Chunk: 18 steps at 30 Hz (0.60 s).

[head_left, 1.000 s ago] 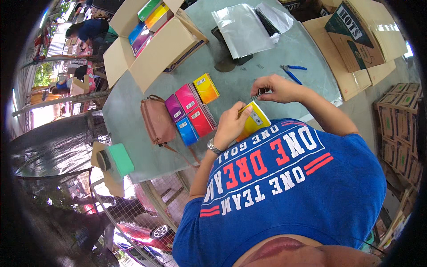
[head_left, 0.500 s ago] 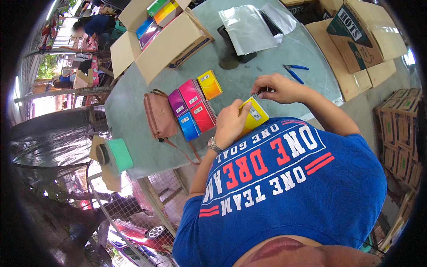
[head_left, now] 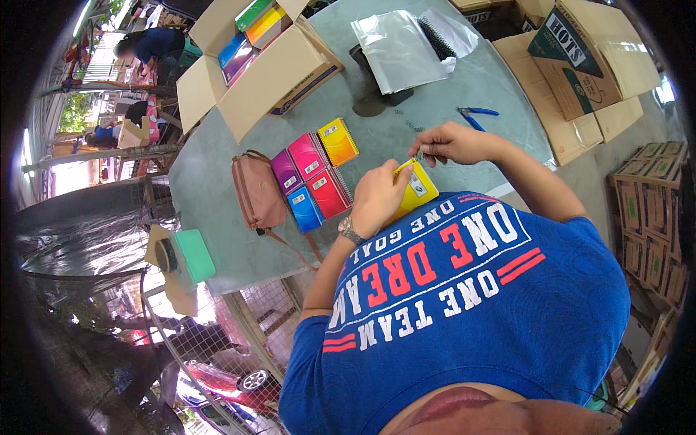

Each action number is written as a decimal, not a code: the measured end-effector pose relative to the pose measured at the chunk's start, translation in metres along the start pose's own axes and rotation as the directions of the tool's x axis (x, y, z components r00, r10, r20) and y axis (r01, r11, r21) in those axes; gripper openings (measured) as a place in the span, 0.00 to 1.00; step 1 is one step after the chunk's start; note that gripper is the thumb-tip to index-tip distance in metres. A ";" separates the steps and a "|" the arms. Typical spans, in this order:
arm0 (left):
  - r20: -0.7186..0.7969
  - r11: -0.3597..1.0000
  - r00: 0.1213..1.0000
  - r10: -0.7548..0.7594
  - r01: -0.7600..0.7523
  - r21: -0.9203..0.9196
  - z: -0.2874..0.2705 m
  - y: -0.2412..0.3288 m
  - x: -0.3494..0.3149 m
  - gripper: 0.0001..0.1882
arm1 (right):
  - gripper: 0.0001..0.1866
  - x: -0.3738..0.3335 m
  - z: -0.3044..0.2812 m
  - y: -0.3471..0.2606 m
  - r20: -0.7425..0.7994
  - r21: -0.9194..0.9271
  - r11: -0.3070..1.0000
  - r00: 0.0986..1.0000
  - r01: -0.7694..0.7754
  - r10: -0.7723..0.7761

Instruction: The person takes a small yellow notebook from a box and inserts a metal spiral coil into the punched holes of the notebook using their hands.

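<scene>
Grips a yellow notebook (head_left: 424,191) by the blue T-shirt (head_left: 500,319) with the left hand (head_left: 378,193); pinches a wire coil (head_left: 421,155) at the notebook's edge with the right hand (head_left: 460,143).

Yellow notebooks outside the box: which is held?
The yellow notebook by the blue shirt, in the left hand; the other notebook lies on the table.

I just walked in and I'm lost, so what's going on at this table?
A person's left hand holds a yellow notebook in front of a blue shirt. Their right hand is at the notebook's far edge, by what looks like wire coil; whether it grips that is hard to tell. On the table, five colourful notebooks lie beside a brown bag, and blue-handled pliers lie beyond the right hand.
</scene>
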<state>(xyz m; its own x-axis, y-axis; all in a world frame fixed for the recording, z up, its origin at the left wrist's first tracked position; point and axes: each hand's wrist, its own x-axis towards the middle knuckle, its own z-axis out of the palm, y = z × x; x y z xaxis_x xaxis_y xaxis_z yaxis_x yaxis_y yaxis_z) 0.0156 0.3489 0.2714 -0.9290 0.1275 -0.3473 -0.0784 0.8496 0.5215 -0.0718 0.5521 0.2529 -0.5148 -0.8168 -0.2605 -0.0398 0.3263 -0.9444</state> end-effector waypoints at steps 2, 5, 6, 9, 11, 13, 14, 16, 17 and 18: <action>0.027 1.000 1.000 0.012 -0.012 -0.005 -0.001 0.002 0.003 0.22 | 0.11 0.001 -0.003 0.001 0.060 0.116 0.990 0.996 -0.078 0.071; 0.035 0.993 0.998 0.056 -0.052 -0.103 0.005 -0.001 0.006 0.19 | 0.12 0.007 0.000 0.016 0.142 0.209 0.966 0.982 -0.150 0.122; 0.030 0.993 0.998 0.060 -0.056 -0.101 0.009 -0.002 0.007 0.19 | 0.12 0.008 0.004 0.028 0.055 0.099 0.990 0.992 0.105 -0.111; 0.043 0.986 0.992 0.121 -0.115 -0.120 0.011 -0.005 0.012 0.19 | 0.11 0.008 -0.004 0.019 0.023 -0.016 0.971 0.971 0.238 -0.237; 0.046 0.986 0.992 0.115 -0.108 -0.125 0.008 -0.004 0.012 0.19 | 0.11 0.008 -0.005 0.009 0.053 0.138 0.990 0.999 -0.020 0.013; 0.059 0.980 0.989 0.132 -0.121 -0.158 0.008 -0.006 0.013 0.18 | 0.09 0.010 -0.009 0.006 0.087 0.129 0.989 0.994 -0.072 0.061; 0.029 0.981 0.991 0.130 -0.124 -0.150 0.009 -0.007 0.014 0.18 | 0.09 0.011 -0.010 0.004 0.100 0.082 0.992 0.991 -0.094 0.086; 0.067 0.981 0.990 0.126 -0.114 -0.159 0.011 -0.010 0.016 0.17 | 0.09 0.013 -0.011 0.011 0.063 -0.096 0.984 0.988 0.149 -0.143; 0.084 0.976 0.987 0.134 -0.117 -0.181 0.012 -0.011 0.018 0.17 | 0.09 0.012 -0.011 0.016 0.048 -0.249 0.904 0.937 0.347 -0.347; 0.062 0.976 0.989 0.136 -0.123 -0.177 0.012 -0.011 0.020 0.17 | 0.09 0.013 -0.013 0.018 0.056 -0.264 0.895 0.932 0.360 -0.358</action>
<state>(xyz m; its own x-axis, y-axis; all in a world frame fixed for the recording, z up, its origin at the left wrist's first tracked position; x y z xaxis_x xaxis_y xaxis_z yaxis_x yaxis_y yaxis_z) 0.0025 0.3483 0.2488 -0.9067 0.2737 -0.3211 -0.0261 0.7232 0.6902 -0.0904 0.5537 0.2355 -0.4174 -0.9048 0.0840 -0.4470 0.1240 -0.8859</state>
